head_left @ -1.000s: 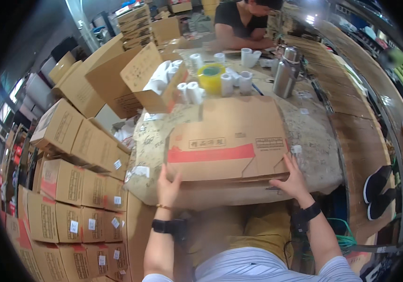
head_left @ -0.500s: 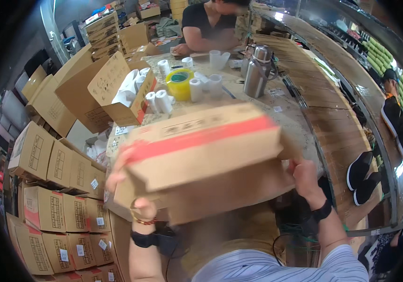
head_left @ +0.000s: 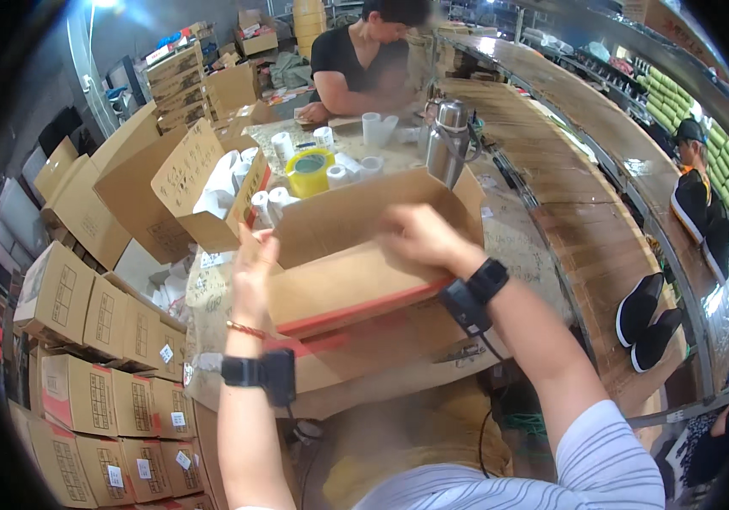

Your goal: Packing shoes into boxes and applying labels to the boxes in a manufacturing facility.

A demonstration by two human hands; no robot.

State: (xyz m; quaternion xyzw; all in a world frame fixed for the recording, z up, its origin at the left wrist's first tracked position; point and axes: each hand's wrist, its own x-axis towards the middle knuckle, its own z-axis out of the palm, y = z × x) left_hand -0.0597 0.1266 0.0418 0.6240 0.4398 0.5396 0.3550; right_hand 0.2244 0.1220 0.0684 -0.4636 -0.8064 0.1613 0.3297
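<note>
In front of me on the table stands a brown cardboard box [head_left: 356, 280] with a red stripe, its top open and a long flap lying toward me. My left hand [head_left: 254, 259] is at the box's left end, thumb and fingers on either side of its edge. Over the opening is my right hand [head_left: 424, 238], fingers bent down and smeared by motion; what they touch is hidden. Behind the box are a roll of yellow tape [head_left: 309, 172], several white paper rolls [head_left: 282, 146] and a steel thermos [head_left: 447, 149].
An open carton [head_left: 190, 174] of white rolls stands at the left. Stacked shoe boxes [head_left: 84, 391] fill the lower left. A co-worker [head_left: 360, 68] sits across the table. To the right, a wooden shelf [head_left: 585, 246] holds black shoes [head_left: 645, 314].
The box has come down onto the table and turned so its opening shows. My right hand has left the box's right end and moved left over the opening.
</note>
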